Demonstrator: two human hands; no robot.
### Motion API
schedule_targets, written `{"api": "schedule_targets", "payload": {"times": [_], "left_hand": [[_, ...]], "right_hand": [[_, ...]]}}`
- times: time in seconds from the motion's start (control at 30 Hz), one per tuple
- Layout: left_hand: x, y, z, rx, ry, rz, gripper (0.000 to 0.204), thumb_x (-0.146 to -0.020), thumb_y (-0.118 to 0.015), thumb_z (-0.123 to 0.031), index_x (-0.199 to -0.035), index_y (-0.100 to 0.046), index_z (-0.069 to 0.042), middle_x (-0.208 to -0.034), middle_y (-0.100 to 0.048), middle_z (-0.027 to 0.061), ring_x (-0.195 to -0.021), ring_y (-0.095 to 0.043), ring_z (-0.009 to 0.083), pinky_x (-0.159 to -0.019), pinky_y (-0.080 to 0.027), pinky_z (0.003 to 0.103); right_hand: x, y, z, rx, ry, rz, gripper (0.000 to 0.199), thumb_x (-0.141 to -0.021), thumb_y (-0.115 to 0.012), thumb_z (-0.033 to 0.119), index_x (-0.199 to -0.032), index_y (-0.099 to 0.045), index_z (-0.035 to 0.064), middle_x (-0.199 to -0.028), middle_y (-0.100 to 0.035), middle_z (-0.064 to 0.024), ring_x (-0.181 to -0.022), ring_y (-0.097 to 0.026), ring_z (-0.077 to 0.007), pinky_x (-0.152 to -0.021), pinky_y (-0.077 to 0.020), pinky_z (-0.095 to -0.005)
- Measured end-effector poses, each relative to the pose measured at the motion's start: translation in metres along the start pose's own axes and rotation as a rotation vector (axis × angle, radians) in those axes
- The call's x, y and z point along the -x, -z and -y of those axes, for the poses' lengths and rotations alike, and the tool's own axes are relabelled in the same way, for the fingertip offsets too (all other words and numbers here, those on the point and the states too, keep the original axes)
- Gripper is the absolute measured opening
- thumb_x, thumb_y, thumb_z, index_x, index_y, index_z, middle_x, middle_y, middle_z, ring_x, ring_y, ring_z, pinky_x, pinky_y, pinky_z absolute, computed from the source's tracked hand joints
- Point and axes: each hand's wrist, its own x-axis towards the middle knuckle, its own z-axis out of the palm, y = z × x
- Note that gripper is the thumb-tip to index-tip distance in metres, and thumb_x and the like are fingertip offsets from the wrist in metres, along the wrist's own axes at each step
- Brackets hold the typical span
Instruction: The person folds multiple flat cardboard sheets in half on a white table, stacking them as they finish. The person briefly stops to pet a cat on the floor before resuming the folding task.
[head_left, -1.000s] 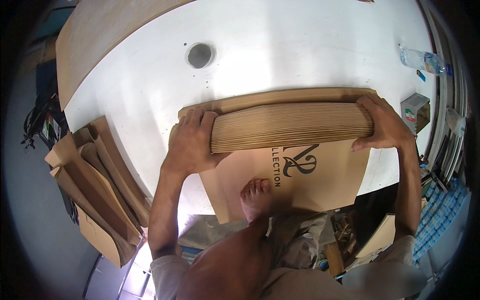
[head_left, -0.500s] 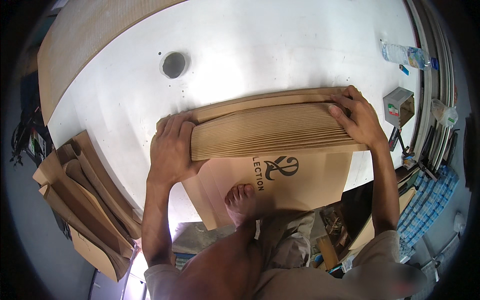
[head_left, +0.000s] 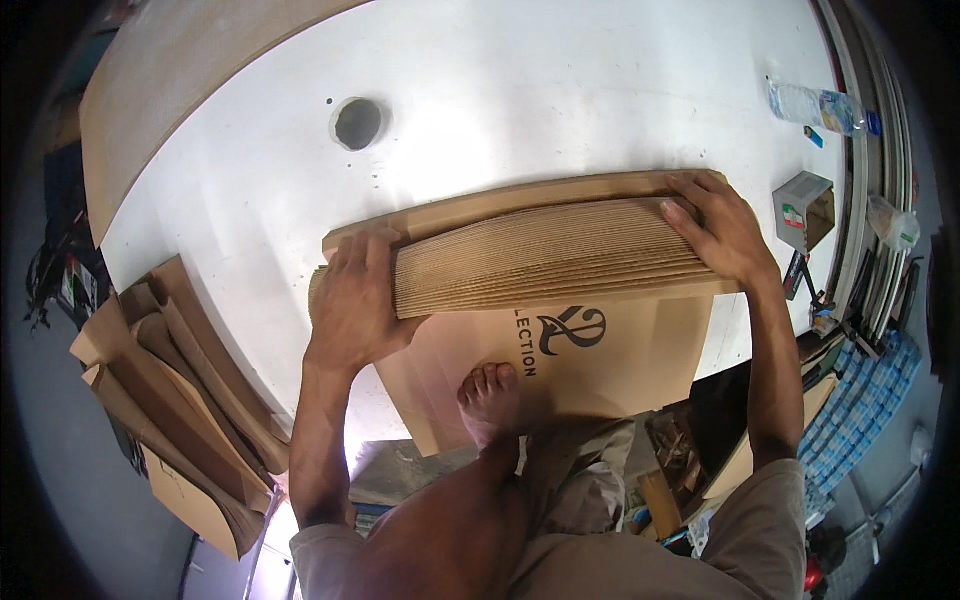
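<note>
A thick stack of folded brown paper bags [head_left: 540,255] stands on edge across the near part of a white table [head_left: 560,90]. My left hand [head_left: 352,300] clamps the stack's left end and my right hand [head_left: 722,232] clamps its right end. The stack rests on flat brown bags [head_left: 600,365] with a black printed mark, which overhang the table's front edge. My bare foot [head_left: 492,400] presses on these flat bags from below, my knee raised.
A round hole [head_left: 357,122] is in the table at the far left. A plastic bottle [head_left: 815,105] and a small open box [head_left: 805,210] sit at the right edge. More brown bags [head_left: 180,400] are piled at the lower left. Cluttered goods lie at the right.
Both hands have stayed clamped on the stack's ends; the stack has shifted slightly in the view, and the right hand has spread further over the top right corner.
</note>
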Motion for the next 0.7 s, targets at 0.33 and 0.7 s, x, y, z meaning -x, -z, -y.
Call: {"api": "schedule_targets", "payload": {"times": [0.33, 0.7], "left_hand": [[-0.003, -0.004, 0.008, -0.028, -0.110, -0.022, 0.075, -0.063, -0.095, -0.046, -0.118, -0.066, -0.005, -0.120, -0.061, 0.0148, -0.116, -0.062, 0.0384, -0.095, -0.052, 0.053], [-0.006, -0.003, 0.014, 0.047, -0.148, 0.006, 0.079, -0.067, -0.093, -0.051, -0.126, -0.065, -0.007, -0.134, -0.060, 0.0165, -0.127, -0.055, 0.0437, -0.106, -0.046, 0.053]], "right_hand": [[0.005, 0.002, -0.001, 0.006, 0.025, -0.019, 0.058, -0.103, -0.059, 0.052, -0.134, -0.067, 0.0042, -0.112, -0.066, -0.0203, -0.112, -0.063, -0.0392, -0.093, -0.0502, -0.0500], [0.011, 0.022, 0.023, 0.107, -0.167, 0.183, 0.063, -0.103, -0.057, 0.059, -0.136, -0.068, 0.0054, -0.147, -0.056, -0.0231, -0.136, -0.055, -0.0366, -0.112, -0.0460, -0.0453]]}}
